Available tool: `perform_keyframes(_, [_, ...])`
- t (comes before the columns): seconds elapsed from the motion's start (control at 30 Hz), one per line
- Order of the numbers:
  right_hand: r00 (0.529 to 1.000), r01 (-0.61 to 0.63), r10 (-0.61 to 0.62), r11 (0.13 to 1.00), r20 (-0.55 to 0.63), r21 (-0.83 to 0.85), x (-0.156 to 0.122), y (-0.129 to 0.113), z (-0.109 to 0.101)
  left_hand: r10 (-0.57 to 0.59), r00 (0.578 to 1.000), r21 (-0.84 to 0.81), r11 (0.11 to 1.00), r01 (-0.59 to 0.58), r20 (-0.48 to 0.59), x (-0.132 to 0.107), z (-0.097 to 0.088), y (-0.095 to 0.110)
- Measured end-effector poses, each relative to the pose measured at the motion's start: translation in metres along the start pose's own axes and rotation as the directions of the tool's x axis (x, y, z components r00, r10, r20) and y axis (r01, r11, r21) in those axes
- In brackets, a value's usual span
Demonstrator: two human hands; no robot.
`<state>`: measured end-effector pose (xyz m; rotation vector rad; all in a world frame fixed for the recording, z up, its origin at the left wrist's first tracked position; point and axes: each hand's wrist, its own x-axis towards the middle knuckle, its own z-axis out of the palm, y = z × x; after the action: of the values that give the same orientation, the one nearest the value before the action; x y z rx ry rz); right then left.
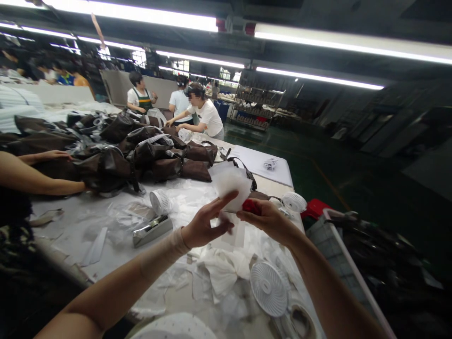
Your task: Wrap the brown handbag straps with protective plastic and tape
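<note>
My left hand [206, 225] and my right hand [269, 219] are raised over the white table [116, 254], close together. Both pinch a thin translucent white sheet or bag [231, 186] that stands up between them. My right hand also closes round a small red object [251, 206]; I cannot make out what it is. My left index finger stretches up along the sheet's lower edge.
A pile of dark brown bags [141, 155] covers the far table. Small white fans [269, 288] [160, 201] [294, 201], a tape dispenser [152, 230] and crumpled white wrapping [222, 268] lie near. Another person's arm [38, 181] reaches in at left. Other people work at the back.
</note>
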<state>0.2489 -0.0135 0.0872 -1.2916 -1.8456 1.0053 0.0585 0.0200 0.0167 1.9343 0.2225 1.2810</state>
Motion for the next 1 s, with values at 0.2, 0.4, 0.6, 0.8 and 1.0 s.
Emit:
perform_keyframes(0.2, [1.0, 0.001, -0.001, 1.0, -0.031, 0.0, 0.0, -0.005, 0.002, 0.002, 1.0, -0.004, 1.0, -0.002, 0.001, -0.002, 0.0, 0.002])
perform_keyframes(0.4, [0.995, -0.08, 0.085, 0.993, -0.059, 0.093, -0.021, 0.007, -0.017, -0.173, 0.984, -0.017, 0.985, 0.172, -0.043, -0.007, -0.016, -0.019])
perform_keyframes(0.6, [0.941, -0.137, 0.271, 0.852, -0.203, 0.505, -0.066, 0.079, 0.002, -0.613, 0.717, -0.182, 0.788, 0.589, -0.333, -0.071, -0.057, -0.124])
perform_keyframes(0.8, [0.857, -0.257, 0.498, 0.631, -0.129, 0.732, -0.09, 0.153, 0.102, -0.798, 0.331, -0.139, 0.453, 0.881, -0.504, -0.148, -0.063, -0.207])
perform_keyframes(1.0, [0.709, -0.256, 0.683, 0.478, -0.173, 0.84, -0.103, 0.201, 0.198, -0.815, 0.34, -0.057, 0.412, 0.909, -0.469, -0.136, -0.06, -0.234])
